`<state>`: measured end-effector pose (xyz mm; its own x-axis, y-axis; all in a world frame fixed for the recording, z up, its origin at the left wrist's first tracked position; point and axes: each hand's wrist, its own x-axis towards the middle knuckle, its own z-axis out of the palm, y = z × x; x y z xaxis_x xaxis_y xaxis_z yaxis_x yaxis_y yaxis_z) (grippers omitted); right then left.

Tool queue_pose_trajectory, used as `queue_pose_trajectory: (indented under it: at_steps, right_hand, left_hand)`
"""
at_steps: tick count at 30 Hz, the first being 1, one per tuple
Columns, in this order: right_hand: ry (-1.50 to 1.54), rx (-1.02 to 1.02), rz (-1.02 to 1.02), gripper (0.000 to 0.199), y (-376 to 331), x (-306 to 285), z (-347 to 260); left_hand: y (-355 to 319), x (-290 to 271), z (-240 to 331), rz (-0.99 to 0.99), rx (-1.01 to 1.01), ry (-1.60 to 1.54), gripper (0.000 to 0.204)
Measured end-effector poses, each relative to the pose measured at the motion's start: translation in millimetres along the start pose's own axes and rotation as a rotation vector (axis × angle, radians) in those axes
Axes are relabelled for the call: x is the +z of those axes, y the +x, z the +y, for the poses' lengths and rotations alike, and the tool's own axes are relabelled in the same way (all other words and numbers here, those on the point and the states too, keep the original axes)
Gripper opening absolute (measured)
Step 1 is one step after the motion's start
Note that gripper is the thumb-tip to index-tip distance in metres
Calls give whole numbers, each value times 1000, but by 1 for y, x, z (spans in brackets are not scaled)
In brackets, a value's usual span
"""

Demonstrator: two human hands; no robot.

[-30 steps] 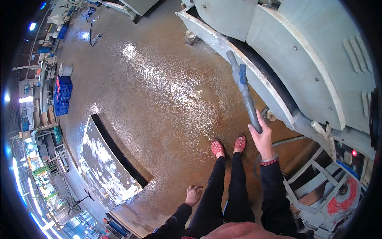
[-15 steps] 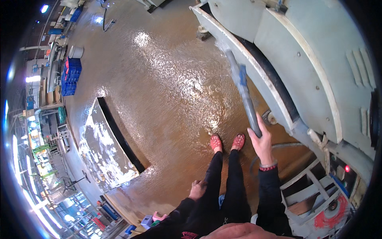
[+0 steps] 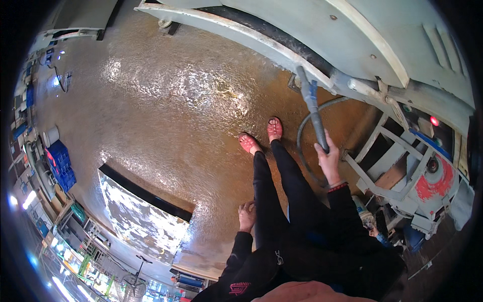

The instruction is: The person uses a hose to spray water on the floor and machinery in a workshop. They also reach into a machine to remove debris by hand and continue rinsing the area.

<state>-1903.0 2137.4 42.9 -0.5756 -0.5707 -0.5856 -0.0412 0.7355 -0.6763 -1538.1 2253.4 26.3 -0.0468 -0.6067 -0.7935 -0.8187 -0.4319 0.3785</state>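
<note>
Grey nozzle (image 3: pixel 313 107) in right hand (image 3: pixel 329 160)

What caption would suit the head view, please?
A right hand grips a grey-and-blue tubular wand above a wet brown floor.

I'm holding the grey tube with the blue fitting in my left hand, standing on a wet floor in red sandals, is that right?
Not quite: the head view shows your right hand holding the grey tube with the blue fitting. You are standing on a wet floor in red sandals.
</note>
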Motion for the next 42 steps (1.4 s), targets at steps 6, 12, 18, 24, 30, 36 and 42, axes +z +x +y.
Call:
queue_pose_trajectory:
  at_steps: [6, 12, 18, 24, 30, 36, 42]
  right_hand:
    - [109, 145, 245, 53, -8, -40, 49]
    - [202, 144, 188, 55, -28, -41, 42]
    - [169, 3, 202, 56, 9, -24, 13]
    - [216, 67, 46, 55, 24, -37, -10]
    - [191, 44, 73, 52, 41, -34, -42]
    - [138, -31, -196, 54, 76, 4, -92]
    - [150, -111, -170, 54, 53, 18, -95]
  left_hand:
    - [11, -21, -4, -40, -26, 31, 26]
    - [18, -37, 18, -51, 11, 84, 25]
    - [14, -26, 14, -65, 69, 77, 24]
    - [8, -5, 10, -56, -29, 29, 24]
    - [3, 1, 13, -38, 15, -30, 24]
    - [1, 5, -1, -13, -11, -24, 24]
    - [-8, 7, -12, -8, -28, -32, 23]
